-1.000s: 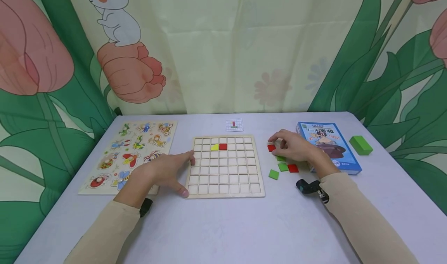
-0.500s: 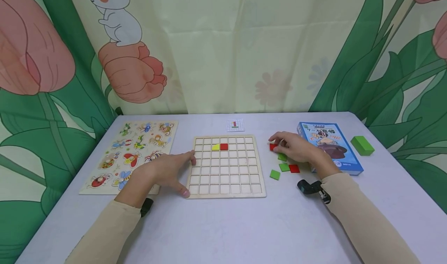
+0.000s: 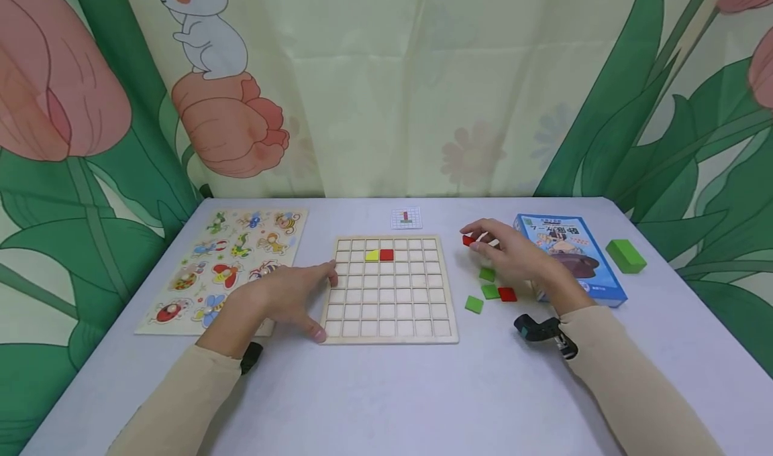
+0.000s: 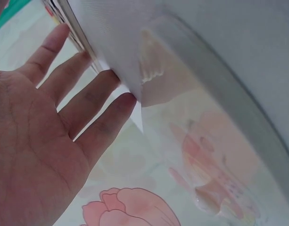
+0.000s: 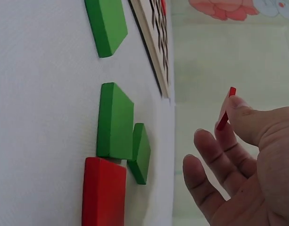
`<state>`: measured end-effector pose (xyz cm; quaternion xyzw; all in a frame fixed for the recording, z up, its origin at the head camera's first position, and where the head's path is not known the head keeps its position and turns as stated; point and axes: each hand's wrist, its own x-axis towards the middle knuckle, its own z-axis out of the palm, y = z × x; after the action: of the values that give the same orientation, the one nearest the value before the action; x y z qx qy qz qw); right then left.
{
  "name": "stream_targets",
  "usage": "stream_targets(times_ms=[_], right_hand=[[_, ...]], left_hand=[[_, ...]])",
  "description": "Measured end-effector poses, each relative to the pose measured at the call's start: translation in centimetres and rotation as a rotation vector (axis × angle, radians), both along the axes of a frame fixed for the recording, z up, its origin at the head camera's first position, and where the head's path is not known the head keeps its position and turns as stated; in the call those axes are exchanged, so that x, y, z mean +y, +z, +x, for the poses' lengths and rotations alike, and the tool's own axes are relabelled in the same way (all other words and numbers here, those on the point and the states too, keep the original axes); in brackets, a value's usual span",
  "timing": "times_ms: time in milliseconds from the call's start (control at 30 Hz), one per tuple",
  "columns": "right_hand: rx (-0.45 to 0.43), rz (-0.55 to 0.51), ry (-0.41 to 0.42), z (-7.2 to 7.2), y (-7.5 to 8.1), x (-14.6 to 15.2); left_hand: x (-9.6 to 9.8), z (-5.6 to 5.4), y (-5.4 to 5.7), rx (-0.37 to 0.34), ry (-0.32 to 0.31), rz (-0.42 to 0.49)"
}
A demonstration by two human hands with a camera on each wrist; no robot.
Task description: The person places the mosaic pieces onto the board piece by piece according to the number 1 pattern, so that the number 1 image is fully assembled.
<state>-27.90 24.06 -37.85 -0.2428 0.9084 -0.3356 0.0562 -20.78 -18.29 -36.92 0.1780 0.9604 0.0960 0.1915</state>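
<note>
Left hand (image 3: 284,296) first, fingers spread, touching the left edge of the grid board (image 3: 386,311). Then some loose green tiles (image 3: 474,304) on the counter (image 3: 386,395), then the right hand (image 3: 513,251), pinching a red tile (image 3: 468,240) above the counter; it's kinda tilted, poking out left, can't tell its long axis.

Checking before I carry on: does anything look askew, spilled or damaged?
Nothing looks spilled or damaged. The three loose green tiles, right of the grid board, lie at uneven angles, which seems untidy rather than wrong.
</note>
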Motion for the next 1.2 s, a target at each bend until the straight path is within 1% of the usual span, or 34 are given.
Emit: stream_targets(times_ms=[67,200,233,333,467,567,733,967,1200], right_hand=[[0.038,-0.012,0.027,0.0,0.3,0.0],[0.063,-0.051,0.075,0.1,0.6,-0.5],[0.064,-0.061,0.085,0.2,0.7,-0.8],[0.024,-0.08,0.093,0.3,0.7,-1.3],[-0.003,-0.097,0.101,0.6,0.5,-1.8],[0.024,-0.123,0.119,0.6,0.8,-2.2],[0.058,-0.155,0.159,0.7,1.5,-3.1],[0.058,-0.159,0.172,0.9,2.1,-4.5],[0.057,-0.19,0.186,1.0,2.0,-5.5]], left_hand=[[0.1,-0.1,0.1,-0.003,-0.005,0.001],[0.1,-0.1,0.2,-0.005,-0.004,-0.003],[0.0,-0.1,0.2,-0.005,-0.001,-0.002],[-0.1,0.1,0.1,-0.02,0.017,0.006],[-0.1,0.3,-0.1,-0.029,0.015,0.014],[0.0,0.2,-0.1,-0.016,0.0,0.015],[0.1,0.1,0.3,-0.007,0.0,0.012],[0.1,0.0,0.4,-0.011,0.0,0.014],[0.0,0.1,0.4,-0.02,0.008,0.016]])
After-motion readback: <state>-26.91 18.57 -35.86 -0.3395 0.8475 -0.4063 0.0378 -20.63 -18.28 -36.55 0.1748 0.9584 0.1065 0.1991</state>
